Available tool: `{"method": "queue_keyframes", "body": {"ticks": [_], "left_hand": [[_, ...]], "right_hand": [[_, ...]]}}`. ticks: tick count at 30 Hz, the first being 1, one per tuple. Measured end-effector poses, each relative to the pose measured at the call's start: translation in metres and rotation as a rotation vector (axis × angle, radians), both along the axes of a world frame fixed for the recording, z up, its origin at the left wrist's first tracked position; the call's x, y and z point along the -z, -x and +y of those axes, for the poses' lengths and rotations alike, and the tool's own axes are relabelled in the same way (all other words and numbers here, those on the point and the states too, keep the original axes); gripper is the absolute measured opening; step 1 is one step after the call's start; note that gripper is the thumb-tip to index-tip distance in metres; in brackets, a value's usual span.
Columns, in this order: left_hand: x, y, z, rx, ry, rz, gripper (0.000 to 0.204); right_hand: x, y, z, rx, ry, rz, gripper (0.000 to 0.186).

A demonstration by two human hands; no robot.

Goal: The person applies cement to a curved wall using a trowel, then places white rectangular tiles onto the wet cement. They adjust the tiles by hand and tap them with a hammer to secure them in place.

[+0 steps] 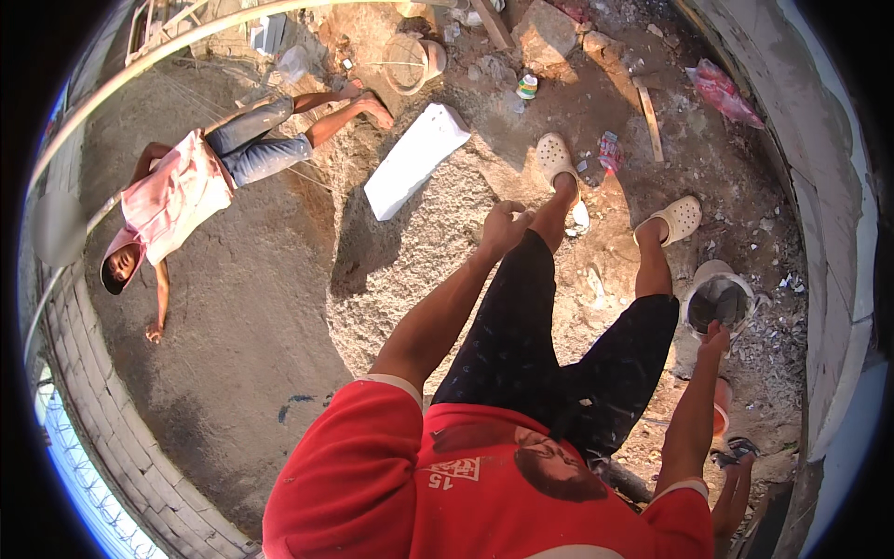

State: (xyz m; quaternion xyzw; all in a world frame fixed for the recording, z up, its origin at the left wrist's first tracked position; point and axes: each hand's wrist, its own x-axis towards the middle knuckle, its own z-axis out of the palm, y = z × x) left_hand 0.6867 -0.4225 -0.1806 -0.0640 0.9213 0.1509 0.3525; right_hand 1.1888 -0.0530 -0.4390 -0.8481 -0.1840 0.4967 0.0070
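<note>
At the right, my right hand (715,337) reaches down to the rim of a pale bucket (690,307). Its fingers are closed round the handle end of what looks like a trowel (732,304), whose dark grey flat blade lies inside the bucket's mouth; the handle itself is hidden by the hand. My left hand (507,226) is beside my left knee, fingers curled in, with nothing visible in them. Beyond it, a white block (416,162) rests on rough, sunlit ground.
A co-worker in a pink hooded top (177,197) stands at the left on smooth grey ground. A round sieve-like pan (404,65), stones (545,37), a wooden strip (650,121) and a red plastic bag (724,91) lie ahead. Walls curve along both sides; another person's feet show lower right.
</note>
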Motion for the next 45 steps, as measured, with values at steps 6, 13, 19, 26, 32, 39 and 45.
{"method": "queue_keyframes", "body": {"ticks": [6, 13, 19, 26, 32, 39, 45], "left_hand": [[0.004, 0.005, -0.068, -0.366, -0.104, -0.061, 0.042], [0.025, 0.048, -0.150, -0.889, -0.292, -0.102, 0.034], [0.114, 0.091, -0.230, -1.230, -0.564, -0.151, 0.044], [0.200, 0.127, -0.293, -1.600, -0.797, -0.088, 0.039], [0.236, 0.161, -0.317, -1.774, -0.854, -0.131, 0.047], [0.241, 0.163, -0.317, -1.767, -0.983, -0.213, 0.061], [0.249, 0.168, -0.325, -1.968, -1.057, -0.095, 0.065]], "right_hand": [[-0.030, -0.001, 0.024, -0.316, 0.243, 0.064, 0.022], [-0.069, 0.199, 0.057, -1.644, -0.474, -0.540, 0.052], [0.019, 0.482, -0.102, -1.778, -0.267, 0.152, 0.048], [0.090, 0.703, -0.454, -1.713, 0.434, 0.612, 0.086], [0.090, 0.791, -0.584, -2.327, -0.415, 0.576, 0.103], [0.111, 0.838, -0.598, -1.846, -0.522, 0.263, 0.101], [0.119, 0.808, -0.572, -2.059, 0.265, 0.256, 0.098]]}}
